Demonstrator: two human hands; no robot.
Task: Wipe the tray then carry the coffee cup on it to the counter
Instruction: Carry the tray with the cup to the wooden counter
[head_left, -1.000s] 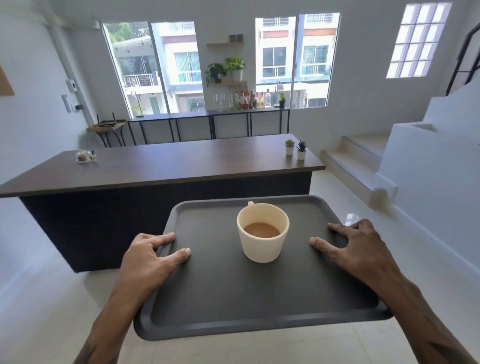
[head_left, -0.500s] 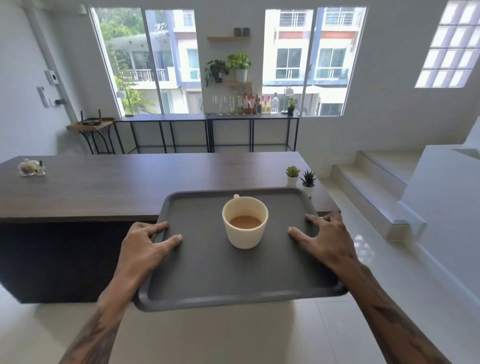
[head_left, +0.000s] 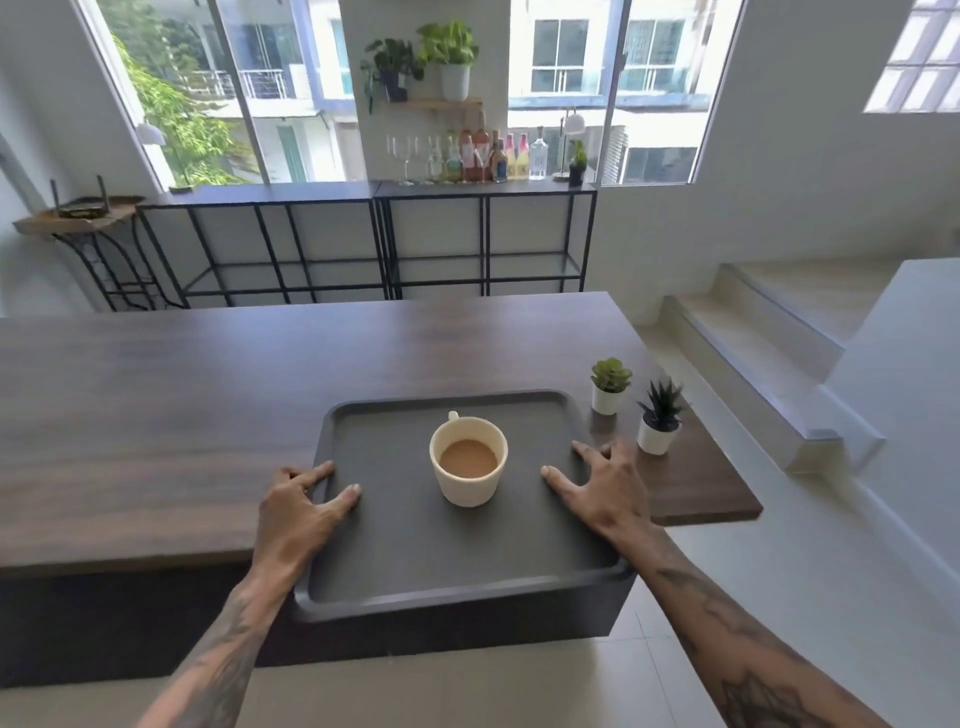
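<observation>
One coffee cup (head_left: 468, 461), part-filled, stands on the tray (head_left: 415, 545).

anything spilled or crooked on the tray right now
Nothing stands out. The coffee cup stands upright mid-tray, the tray surface looks dry, and the left hand and right hand grip its sides evenly.

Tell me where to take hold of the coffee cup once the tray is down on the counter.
Take the coffee cup around its side wall below the rim, coming from the near side. Its small handle points away toward the windows, so a handle grip means reaching over the coffee. Both the left hand and right hand are on the tray edges now.
</observation>
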